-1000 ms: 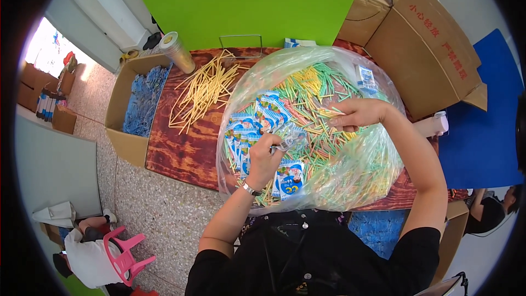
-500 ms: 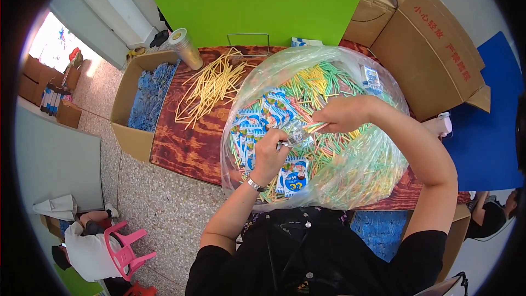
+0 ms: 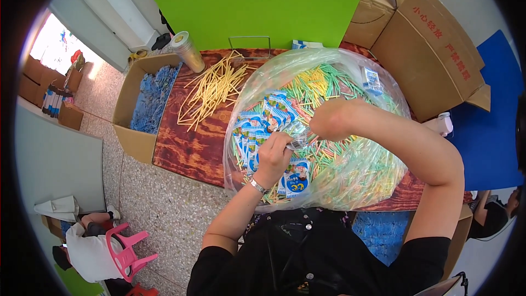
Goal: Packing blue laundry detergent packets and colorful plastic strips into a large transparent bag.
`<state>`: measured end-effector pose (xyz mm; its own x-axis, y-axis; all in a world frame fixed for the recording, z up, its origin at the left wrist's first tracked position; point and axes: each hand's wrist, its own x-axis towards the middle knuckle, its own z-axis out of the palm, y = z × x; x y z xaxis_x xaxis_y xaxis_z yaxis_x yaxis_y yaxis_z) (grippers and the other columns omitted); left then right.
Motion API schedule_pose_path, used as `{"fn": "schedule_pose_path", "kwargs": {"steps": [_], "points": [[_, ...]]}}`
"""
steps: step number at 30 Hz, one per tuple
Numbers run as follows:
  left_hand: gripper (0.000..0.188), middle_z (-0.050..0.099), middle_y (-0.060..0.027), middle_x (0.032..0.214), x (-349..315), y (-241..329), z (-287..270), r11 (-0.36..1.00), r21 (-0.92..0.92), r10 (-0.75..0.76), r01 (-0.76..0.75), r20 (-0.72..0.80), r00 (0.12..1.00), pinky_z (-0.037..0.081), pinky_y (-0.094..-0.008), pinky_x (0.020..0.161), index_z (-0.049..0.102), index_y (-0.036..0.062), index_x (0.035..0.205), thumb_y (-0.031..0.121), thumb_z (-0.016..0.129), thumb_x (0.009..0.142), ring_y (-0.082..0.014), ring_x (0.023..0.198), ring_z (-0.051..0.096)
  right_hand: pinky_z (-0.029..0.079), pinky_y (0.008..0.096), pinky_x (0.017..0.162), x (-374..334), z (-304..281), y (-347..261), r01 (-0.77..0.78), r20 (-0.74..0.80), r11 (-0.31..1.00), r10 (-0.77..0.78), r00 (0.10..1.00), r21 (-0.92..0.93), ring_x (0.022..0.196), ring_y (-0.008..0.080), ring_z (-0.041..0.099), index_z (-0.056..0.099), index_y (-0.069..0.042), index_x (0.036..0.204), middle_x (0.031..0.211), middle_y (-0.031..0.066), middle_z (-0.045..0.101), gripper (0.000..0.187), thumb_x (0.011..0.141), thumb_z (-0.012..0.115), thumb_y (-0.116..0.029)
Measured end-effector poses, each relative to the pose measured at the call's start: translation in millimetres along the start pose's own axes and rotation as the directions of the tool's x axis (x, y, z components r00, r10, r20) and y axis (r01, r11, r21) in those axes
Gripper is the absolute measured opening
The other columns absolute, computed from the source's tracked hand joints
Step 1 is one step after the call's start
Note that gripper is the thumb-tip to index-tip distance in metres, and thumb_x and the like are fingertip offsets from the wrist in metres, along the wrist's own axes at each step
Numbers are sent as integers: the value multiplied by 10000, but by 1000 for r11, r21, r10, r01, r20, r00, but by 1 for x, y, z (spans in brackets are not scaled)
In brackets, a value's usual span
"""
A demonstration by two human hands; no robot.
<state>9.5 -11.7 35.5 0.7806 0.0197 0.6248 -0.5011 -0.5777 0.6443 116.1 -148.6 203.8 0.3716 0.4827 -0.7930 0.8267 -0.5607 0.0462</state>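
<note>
Blue-printed packets (image 3: 274,116) — carton (image 3: 430,63) lettered red

Left hand (image 3: 274,160) curled in pinch — right forearm (image 3: 397,132) angled inward, elbow (image 3: 450,178) bent — right hand (image 3: 330,119) close by, fingertips hidden.

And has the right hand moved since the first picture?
Yes, the right hand has moved leftward, away from the large cardboard box, toward the left hand.

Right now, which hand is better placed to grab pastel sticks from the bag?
Probably the right hand: it is over the pastel sticks, though its fingers are hidden. The left hand pinches a small clear pouch beside the blue-and-white packets.
</note>
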Motion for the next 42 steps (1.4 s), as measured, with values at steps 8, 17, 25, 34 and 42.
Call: {"fn": "schedule_pose_path", "kwargs": {"steps": [8,17,25,34,42], "points": [[341,635,-111,853,7,8,8,987,-133,-76,86,78,994,499,-317,639,618,10,1020,5,779,720,-236,747,639,518,447,801,-14,0,-5,183,-187,982,-173,967,38,957,355,648,607,15,1114,979,207,672,435,804,740,-259],[416,615,-79,1094,7,-10,14,851,-432,-226,298,211,951,534,-276,801,581,-23,1167,-21,746,786,-148,933,629,505,443,784,3,63,31,583,-770,773,-206,604,250,952,362,632,522,-61,1197,1025,162,641,470,797,735,-182],[513,623,-118,1178,3,-5,1,883,-350,-245,313,225,943,533,-280,889,520,-14,1265,-24,735,799,-141,1049,620,543,373,714,14,85,1,528,-947,808,109,303,262,884,269,670,495,-84,1253,1079,123,626,575,752,776,-83],[477,661,-71,1039,-15,-4,-32,854,-376,-274,360,264,925,530,-247,772,548,-3,1258,-44,704,809,-105,971,624,540,374,697,35,89,-18,525,-994,848,24,105,76,809,271,650,448,-82,1340,903,97,654,667,760,768,-162],[122,681,-125,934,-36,-8,-73,911,-202,-340,360,128,932,506,-318,757,671,-8,965,-8,646,846,-217,873,656,509,358,631,65,93,-55,564,-959,813,-27,284,144,694,242,595,444,-88,1381,747,67,595,748,728,798,-185]]}}
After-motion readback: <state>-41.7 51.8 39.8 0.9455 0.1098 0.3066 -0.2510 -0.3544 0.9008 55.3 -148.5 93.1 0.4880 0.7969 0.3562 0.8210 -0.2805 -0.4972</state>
